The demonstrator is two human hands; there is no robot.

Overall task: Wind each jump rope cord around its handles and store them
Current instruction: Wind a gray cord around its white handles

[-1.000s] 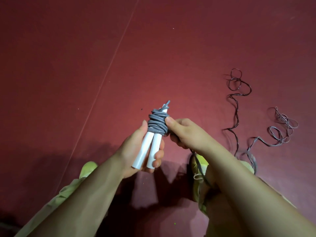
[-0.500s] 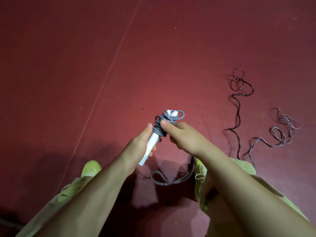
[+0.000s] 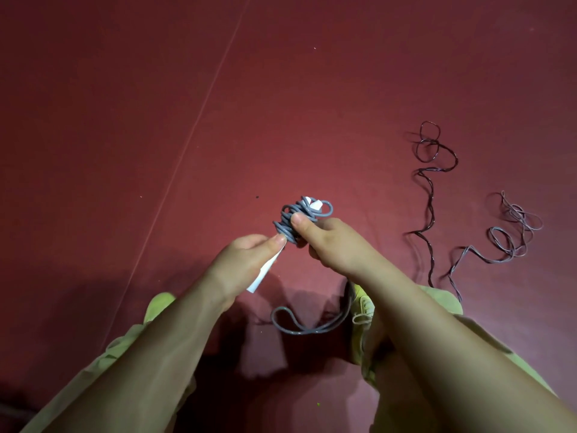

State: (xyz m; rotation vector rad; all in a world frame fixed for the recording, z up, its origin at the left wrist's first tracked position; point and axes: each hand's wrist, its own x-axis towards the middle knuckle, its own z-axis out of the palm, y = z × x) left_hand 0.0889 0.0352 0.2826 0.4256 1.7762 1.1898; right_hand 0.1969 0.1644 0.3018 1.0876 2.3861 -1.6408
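I hold a jump rope with white handles (image 3: pixel 263 274) and a grey cord (image 3: pixel 296 217) wound in loose coils round their far end. My left hand (image 3: pixel 246 260) grips the handles' lower part. My right hand (image 3: pixel 331 245) pinches the wound coils, its thumb pressed on top. A slack loop of the same grey cord (image 3: pixel 299 326) hangs down to the floor between my feet. Two other ropes lie loose on the red floor to the right: a dark thin cord (image 3: pixel 431 195) and a pale purple cord (image 3: pixel 505 242).
The red floor (image 3: pixel 156 120) has a thin seam line (image 3: pixel 193 126) running diagonally on the left. My yellow-green shoes (image 3: pixel 362 307) and trouser legs fill the bottom of the view. The loose cords' near ends run down beside my right leg.
The handles have tilted away from me, so their white length is mostly hidden. The coils look looser, and a slack grey loop has appeared below my hands.
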